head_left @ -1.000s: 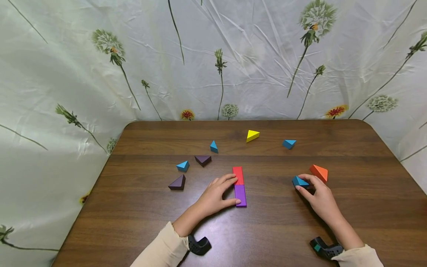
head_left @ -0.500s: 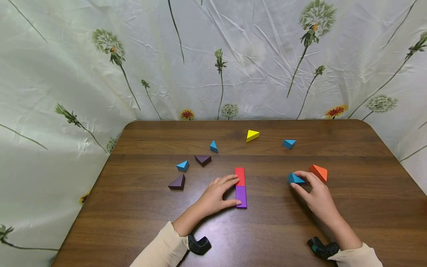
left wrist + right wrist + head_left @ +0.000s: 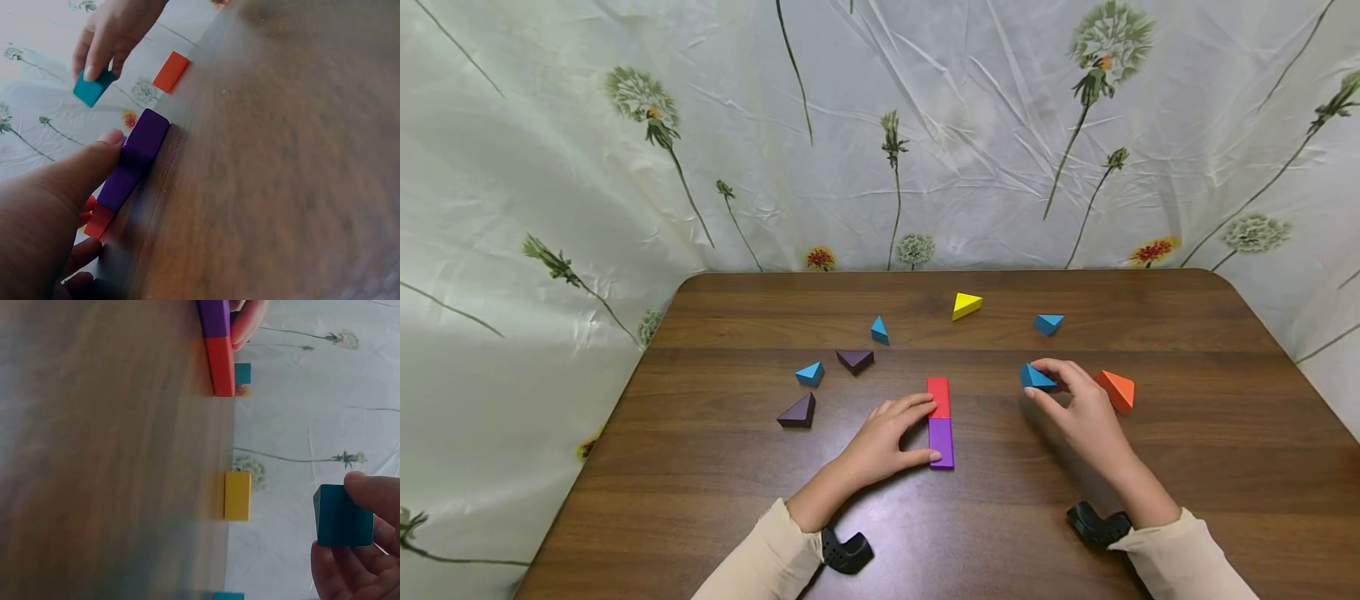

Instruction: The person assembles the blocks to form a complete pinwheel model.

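In the head view my left hand [image 3: 883, 442] spreads its thumb and fingers along two blocks lying end to end. Its fingertips touch the red block [image 3: 938, 397], and its thumb rests on the purple block [image 3: 941, 443]. My right hand [image 3: 1086, 417] pinches a blue triangular block [image 3: 1035, 378] between thumb and fingers, held above the table to the right of that pair. The right wrist view shows this blue block [image 3: 344, 515] against the curtain, apart from the tabletop. An orange triangular block [image 3: 1117, 391] lies just beyond the right hand.
Along the back of the brown table [image 3: 775, 517] lie a yellow triangular block [image 3: 966, 306] and a blue one [image 3: 1048, 324]. To the left are two small blue blocks [image 3: 810, 373] and two dark purple triangular blocks [image 3: 797, 412]. A floral curtain [image 3: 820, 183] hangs behind.
My right hand has carried the blue triangular block leftward and away from me, up off the table. The red and purple pair shifted slightly right, while my left hand stayed nearly still.
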### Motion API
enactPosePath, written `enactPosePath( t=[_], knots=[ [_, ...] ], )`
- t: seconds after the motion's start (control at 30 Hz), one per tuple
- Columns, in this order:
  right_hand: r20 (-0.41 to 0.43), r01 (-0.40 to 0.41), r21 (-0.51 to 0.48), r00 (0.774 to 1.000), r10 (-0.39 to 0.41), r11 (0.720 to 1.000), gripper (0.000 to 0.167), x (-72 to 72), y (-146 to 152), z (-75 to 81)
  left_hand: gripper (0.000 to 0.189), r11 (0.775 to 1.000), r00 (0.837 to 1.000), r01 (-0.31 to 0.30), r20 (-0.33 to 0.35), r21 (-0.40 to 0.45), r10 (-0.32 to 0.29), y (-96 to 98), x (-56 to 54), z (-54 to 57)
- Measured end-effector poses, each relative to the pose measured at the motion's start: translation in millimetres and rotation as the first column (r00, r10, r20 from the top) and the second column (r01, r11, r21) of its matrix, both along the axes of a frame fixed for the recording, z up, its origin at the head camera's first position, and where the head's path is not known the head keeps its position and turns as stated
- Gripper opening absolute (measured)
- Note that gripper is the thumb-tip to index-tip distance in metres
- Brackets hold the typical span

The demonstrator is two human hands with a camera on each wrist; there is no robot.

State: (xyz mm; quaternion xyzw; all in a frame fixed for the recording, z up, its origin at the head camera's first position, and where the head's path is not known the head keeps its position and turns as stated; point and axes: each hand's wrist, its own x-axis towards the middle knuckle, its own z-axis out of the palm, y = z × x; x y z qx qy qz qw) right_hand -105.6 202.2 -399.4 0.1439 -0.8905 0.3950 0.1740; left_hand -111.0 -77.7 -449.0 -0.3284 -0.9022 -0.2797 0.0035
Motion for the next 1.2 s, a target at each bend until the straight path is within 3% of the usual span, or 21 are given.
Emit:
enactPosePath(
  t=[0.57,1.2],
  knots=[
    [0.017,-0.083,-0.046,0.996,0.084,0.995,0.033,-39.1,-43,3.1,0.066,1.0,1.0,-0.001,0.004,-0.003,0.001,-0.3,-0.1,-0.8],
    [0.129,-0.113,-0.058,0.984,0.119,0.992,0.029,-69.3,-71,-22.4,0.066,1.0,1.0,-0.001,0.007,-0.003,0.001,-0.1,-0.2,0.9]
  ],
)
